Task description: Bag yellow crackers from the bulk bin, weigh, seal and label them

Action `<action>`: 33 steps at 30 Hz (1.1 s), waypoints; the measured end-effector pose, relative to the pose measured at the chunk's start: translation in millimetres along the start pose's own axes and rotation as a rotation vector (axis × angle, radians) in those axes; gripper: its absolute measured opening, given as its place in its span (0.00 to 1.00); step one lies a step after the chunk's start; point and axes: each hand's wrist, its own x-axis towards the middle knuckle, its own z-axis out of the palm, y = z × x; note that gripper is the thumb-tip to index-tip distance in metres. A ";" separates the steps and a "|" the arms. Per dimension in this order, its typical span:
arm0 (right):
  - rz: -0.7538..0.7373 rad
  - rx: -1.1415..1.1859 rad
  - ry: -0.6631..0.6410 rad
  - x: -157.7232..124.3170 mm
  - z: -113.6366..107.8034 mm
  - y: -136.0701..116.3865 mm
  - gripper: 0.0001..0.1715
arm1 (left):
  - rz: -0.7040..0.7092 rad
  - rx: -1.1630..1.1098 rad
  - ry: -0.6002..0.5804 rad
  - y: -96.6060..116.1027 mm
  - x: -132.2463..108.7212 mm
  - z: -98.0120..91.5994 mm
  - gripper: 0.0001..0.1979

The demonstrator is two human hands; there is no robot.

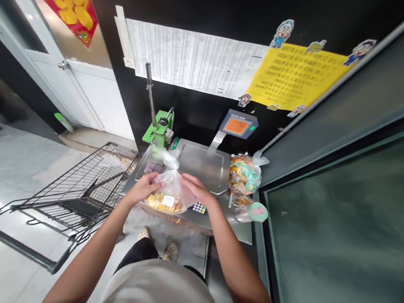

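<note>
A transparent plastic bag (pixel 168 194) holds yellow fried snacks, with a small white label (pixel 168 200) on its front. It rests on the steel counter (pixel 236 229) in front of the weighing scale's metal platform (pixel 200 162). My left hand (pixel 147 188) grips the bag's left side. My right hand (pixel 197 188) holds its upper right part. The bag's gathered top trails up towards a green bag-sealing press (pixel 160 128). The bag's lower edge partly hides the scale's keypad (pixel 199 208).
A second filled snack bag (pixel 243 177) stands right of the platform, beside a round pastel lid (pixel 256 211). The scale's orange display (pixel 236 126) rises behind. A wire shopping cart (pixel 76 189) stands to the left, and a glass-fronted door (pixel 351 212) stands to the right.
</note>
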 end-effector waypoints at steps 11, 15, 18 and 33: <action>-0.020 0.081 -0.281 46.9 164.9 50.2 0.14 | -0.163 0.066 0.059 -34.4 -90.4 -121.1 0.24; -0.073 0.057 -0.283 88.7 246.5 61.5 0.11 | -0.091 0.199 0.235 -56.0 -108.8 -188.8 0.27; -0.130 -0.017 -0.339 129.5 304.1 63.3 0.12 | -0.031 0.290 0.327 -73.3 -94.9 -241.8 0.28; -0.072 -0.480 0.051 131.1 334.4 137.0 0.10 | -0.576 0.598 0.517 -233.7 56.2 -418.0 0.12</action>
